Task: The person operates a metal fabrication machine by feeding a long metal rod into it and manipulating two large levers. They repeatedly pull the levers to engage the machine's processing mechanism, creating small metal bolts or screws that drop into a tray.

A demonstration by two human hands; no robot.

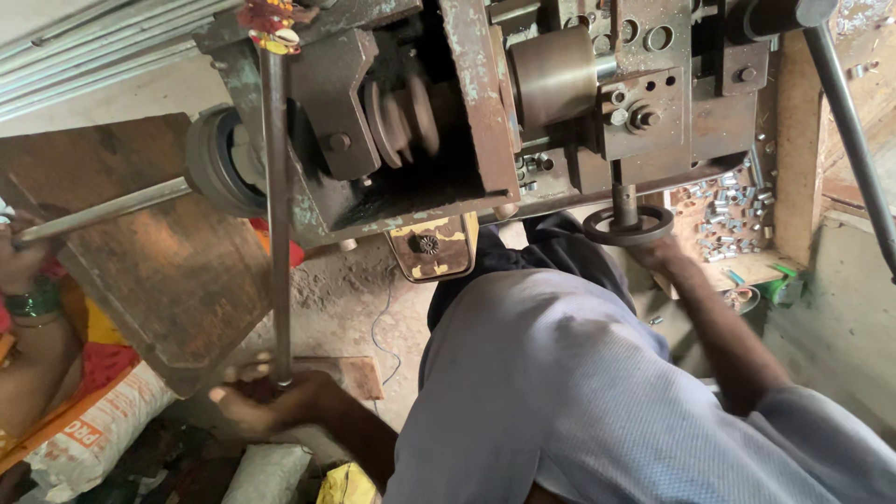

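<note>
My left hand [266,399] is closed around the lower end of a long upright steel lever rod [276,205] that rises to the top of a worn, greenish machine [467,112]. My right hand [665,254] reaches up to a small black handwheel [597,227] on a short shaft under the machine, with its fingers wrapped on the rim. A stepped pulley [406,117] and a smooth steel cylinder [555,75] sit in the machine's body. My grey-blue shirt fills the lower middle of the view.
Another person's hand [21,266] with a green bangle holds a thin steel rod [103,210] feeding into the machine from the left. A rusty plate [159,271], a white sack [93,434], a wooden tray of small metal pieces [733,210] and a long dark bar [854,140] surround me.
</note>
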